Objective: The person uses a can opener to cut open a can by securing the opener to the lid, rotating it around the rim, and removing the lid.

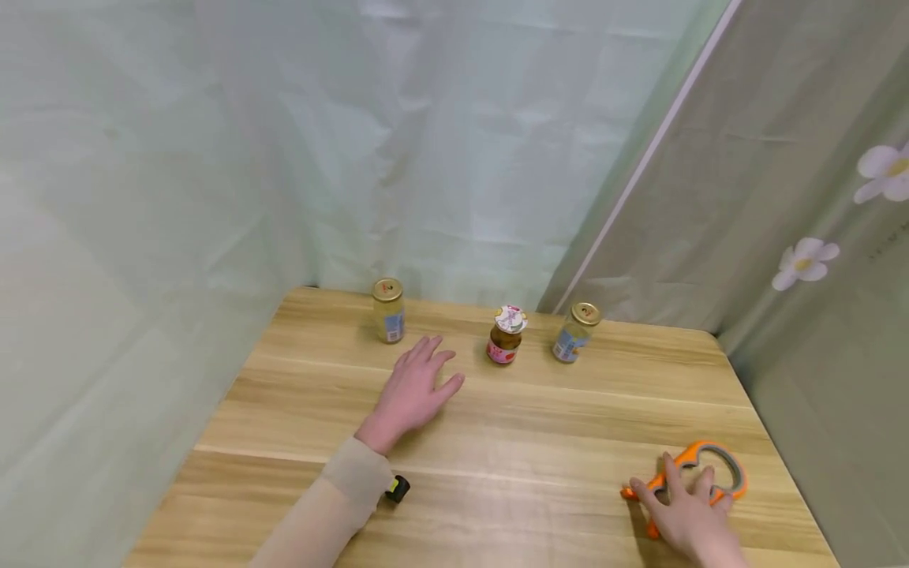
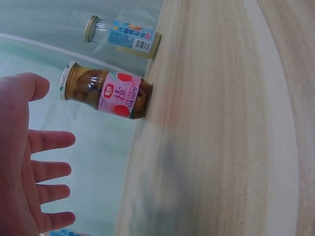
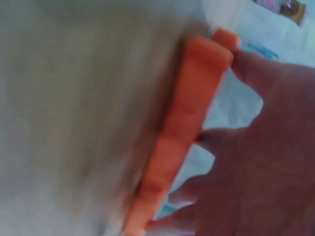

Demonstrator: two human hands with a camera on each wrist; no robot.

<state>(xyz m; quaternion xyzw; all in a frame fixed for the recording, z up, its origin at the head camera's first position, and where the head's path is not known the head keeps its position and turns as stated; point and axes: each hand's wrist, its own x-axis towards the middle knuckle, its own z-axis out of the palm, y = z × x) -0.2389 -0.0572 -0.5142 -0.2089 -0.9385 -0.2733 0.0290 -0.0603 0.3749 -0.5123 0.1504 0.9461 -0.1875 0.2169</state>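
Three lidded jars (image 1: 503, 345) — dark pieces (image 2: 91, 84) inside the middle one

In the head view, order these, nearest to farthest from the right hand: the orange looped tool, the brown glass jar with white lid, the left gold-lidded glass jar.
1. Orange looped tool: at the right hand.
2. Brown glass jar: back middle.
3. Left gold-lidded glass jar: farthest left.

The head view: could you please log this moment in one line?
left hand: spread, empty | right hand: touching orange tool | three jars: standing near far edge of table
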